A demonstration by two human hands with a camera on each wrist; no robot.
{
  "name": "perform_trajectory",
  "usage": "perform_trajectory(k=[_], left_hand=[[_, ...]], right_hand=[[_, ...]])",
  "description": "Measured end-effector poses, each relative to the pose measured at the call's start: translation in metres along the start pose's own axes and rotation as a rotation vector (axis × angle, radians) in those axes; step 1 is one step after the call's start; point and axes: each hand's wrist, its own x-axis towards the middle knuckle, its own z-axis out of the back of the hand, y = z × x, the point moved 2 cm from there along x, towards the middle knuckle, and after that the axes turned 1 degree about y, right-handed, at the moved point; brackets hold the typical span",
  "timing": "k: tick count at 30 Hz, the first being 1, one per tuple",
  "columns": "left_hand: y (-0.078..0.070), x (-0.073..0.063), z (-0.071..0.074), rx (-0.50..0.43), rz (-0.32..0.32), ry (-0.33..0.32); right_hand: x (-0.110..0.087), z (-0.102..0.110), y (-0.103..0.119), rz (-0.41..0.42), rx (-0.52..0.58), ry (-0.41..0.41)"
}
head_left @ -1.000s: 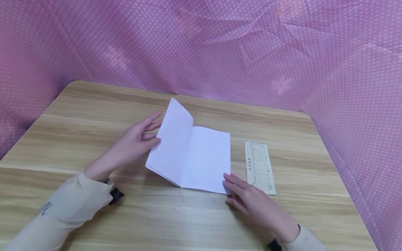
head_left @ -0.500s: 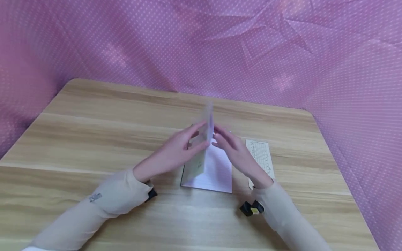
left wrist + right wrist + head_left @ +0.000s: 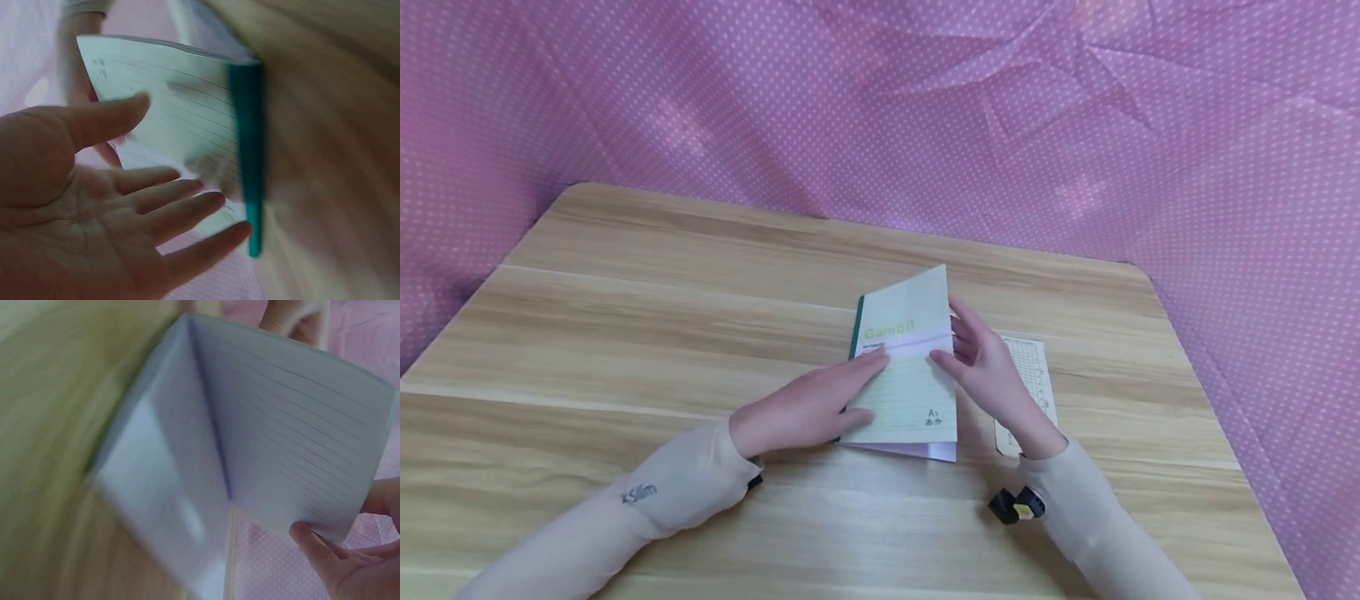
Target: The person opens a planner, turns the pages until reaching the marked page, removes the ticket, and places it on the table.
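Observation:
A thin notebook [image 3: 906, 396] with a pale green cover and a dark green spine [image 3: 248, 137] lies partly open on the table, its cover tilted up. My right hand [image 3: 996, 379] pinches the free edge of the raised cover, thumb on the front and fingers behind. The right wrist view shows ruled paper [image 3: 306, 419] inside the raised part and a blank-looking lower part. Over the front of the cover, near the spine, reaches my left hand [image 3: 808, 407]. Its fingers are extended in the left wrist view, with the palm [image 3: 81, 212] holding nothing.
Just right of the notebook a printed form slip [image 3: 1033, 371] lies on the wooden table [image 3: 662, 308], partly covered by the right hand. A pink dotted cloth [image 3: 850, 108] hangs behind the table and at its sides.
The notebook's cover and pages have swung from the left over to the right, bringing the front cover into sight. The left hand moved right with them; the right hand rose to the cover's edge.

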Motion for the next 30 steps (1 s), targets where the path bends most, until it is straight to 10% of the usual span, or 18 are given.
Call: perform_trajectory(k=[6,14,23,30], left_hand=[[0.015,-0.008,-0.011,0.188,0.042,0.045],[0.013,-0.013,-0.019,0.301,0.032,0.057],[0.013,-0.013,-0.019,0.338,0.036,0.049],[0.014,-0.012,-0.018,0.333,0.038,0.047]], right_hand=[[-0.015,0.006,-0.012,0.075,-0.232,-0.044],[-0.037,0.001,-0.029,0.052,-0.613,0.198],[-0.061,-0.004,-0.031,-0.051,-0.704,0.386],[-0.065,-0.009,-0.030,0.046,-0.771,0.382]])
